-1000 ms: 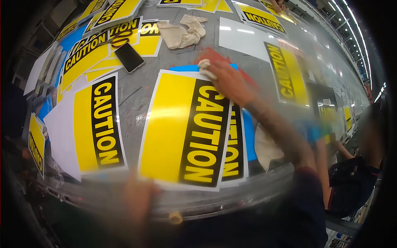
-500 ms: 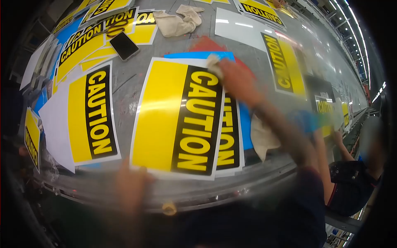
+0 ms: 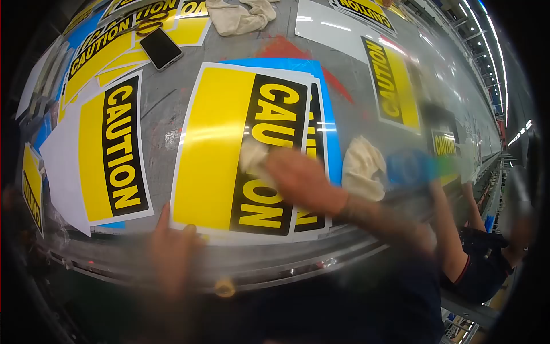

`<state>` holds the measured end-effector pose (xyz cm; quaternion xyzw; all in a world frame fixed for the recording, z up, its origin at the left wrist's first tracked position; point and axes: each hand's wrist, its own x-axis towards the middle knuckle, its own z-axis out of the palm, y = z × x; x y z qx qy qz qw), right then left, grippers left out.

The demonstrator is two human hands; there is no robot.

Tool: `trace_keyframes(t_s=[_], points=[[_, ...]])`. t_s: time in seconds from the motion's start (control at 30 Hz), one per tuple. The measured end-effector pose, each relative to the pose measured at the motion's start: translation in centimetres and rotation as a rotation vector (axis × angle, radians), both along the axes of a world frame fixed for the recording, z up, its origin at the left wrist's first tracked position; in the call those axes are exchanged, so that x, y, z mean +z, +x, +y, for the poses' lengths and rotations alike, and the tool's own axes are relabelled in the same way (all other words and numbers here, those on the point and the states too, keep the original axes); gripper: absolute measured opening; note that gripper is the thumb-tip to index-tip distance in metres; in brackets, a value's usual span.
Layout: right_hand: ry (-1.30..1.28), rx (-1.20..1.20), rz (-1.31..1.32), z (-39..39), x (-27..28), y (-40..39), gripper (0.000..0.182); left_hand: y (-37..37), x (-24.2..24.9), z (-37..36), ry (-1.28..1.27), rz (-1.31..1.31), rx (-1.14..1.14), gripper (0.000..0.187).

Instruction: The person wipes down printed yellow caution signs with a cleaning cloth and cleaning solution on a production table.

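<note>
since the earlier frames the right hand (image 3: 301,182) has come from the far top corner of the big caution sign (image 3: 243,149) down to the middle of it, dragging the little cloth (image 3: 253,156) along. now it sits over the black band with the lettering, fingers closed around that wad of cloth and pressing it on the sign, blurry from motion.

left hand (image 3: 172,252) is at the near edge of the table (image 3: 172,123), fingertips resting on the near left corner of the same sign, fingers spread flat, not gripping anything as far as i can see. it's blurry too.

that sign lies flat in the middle of the grey table, on top of another caution sign and a blue sheet (image 3: 329,120) poking out on its right. just left of it is another caution sign (image 3: 112,152). a spare rag (image 3: 362,169) lies right of the stack, a phone (image 3: 161,48) sits far left, and a bigger beige cloth (image 3: 240,16) is at the far edge. someone else's arm (image 3: 452,229) shows off to the right.
</note>
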<state>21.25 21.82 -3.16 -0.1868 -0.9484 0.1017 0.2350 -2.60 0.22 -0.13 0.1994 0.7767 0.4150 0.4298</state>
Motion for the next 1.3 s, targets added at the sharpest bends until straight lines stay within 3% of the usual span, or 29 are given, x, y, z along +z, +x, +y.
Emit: trace_keyframes(t_s=[0.03,0.07,0.1,0.17,0.3,0.37,0.43,0.47,0.5,0.53,0.6,0.63,0.67,0.8,1.03,1.1,1.17,1.23,1.3], points=[[0.018,-0.108,-0.131,4.1,0.2,0.6,0.032,0.0,-0.1,-0.2,-0.001,0.011,-0.002,0.071],[-0.006,-0.362,-0.24,8.3,0.0,1.5,0.034,0.1,-0.3,-0.3,0.021,-0.011,0.012,0.071],[0.079,-0.368,-0.124,12.6,0.0,2.6,0.03,0.3,-0.3,-0.4,0.041,-0.031,0.027,0.071],[0.154,-0.321,-0.061,12.6,2.7,1.6,0.026,0.3,0.0,0.0,0.063,-0.061,0.04,0.072],[-0.059,0.275,-0.301,3.2,1.7,-4.1,0.035,0.1,0.4,0.1,0.067,-0.061,0.028,0.071],[-0.097,0.106,-0.192,6.3,0.8,-5.4,0.034,0.1,0.0,-0.2,0.062,-0.038,0.022,0.071],[-0.079,-0.21,-0.029,16.0,-2.2,-5.6,0.029,0.2,0.4,-0.3,0.124,-0.106,0.033,0.07],[-0.172,-0.279,-0.108,19.3,1.6,-5.2,0.032,0.3,0.4,-0.6,0.164,-0.141,0.03,0.069],[0.067,-0.292,-0.194,24.4,0.3,-3.5,0.032,0.1,0.1,-0.7,0.221,-0.161,0.036,0.069],[0.239,-0.336,-0.095,26.9,-0.3,-2.3,0.031,-0.1,-0.3,-0.9,0.28,-0.181,0.052,0.069],[0.077,-0.318,0.184,27.0,2.5,-1.6,0.025,-0.9,-0.3,-1.8,0.396,-0.187,0.105,0.07],[0.337,-0.269,0.209,25.6,4.2,-2.0,0.022,-1.8,1.3,-2.0,0.433,-0.139,0.099,0.07],[0.2,-0.274,0.295,23.8,5.6,-1.0,0.021,-2.9,3.1,-2.4,0.438,-0.112,0.134,0.068],[0.112,-0.222,0.259,18.0,8.3,1.4,0.019,-8.6,7.1,-4.8,0.471,0.05,0.226,0.066],[0.012,-0.198,0.283,13.0,8.6,5.3,0.021,-16.5,1.5,-8.0,0.419,0.148,0.433,0.069],[0.123,-0.224,0.229,12.5,8.5,6.5,0.021,-18.3,-1.3,-8.7,0.363,0.114,0.346,0.067],[0.09,-0.228,0.294,11.9,8.7,7.2,0.021,-18.1,-1.7,-8.8,0.053,0.408,0.278,0.062],[0.048,-0.224,0.279,10.6,9.5,8.0,0.02,-16.2,0.9,-7.6,-0.369,0.99,0.101,0.054],[-0.002,-0.233,0.252,9.0,9.6,8.8,0.021,-14.9,2.6,-7.4,-0.282,1.018,0.168,0.044]])
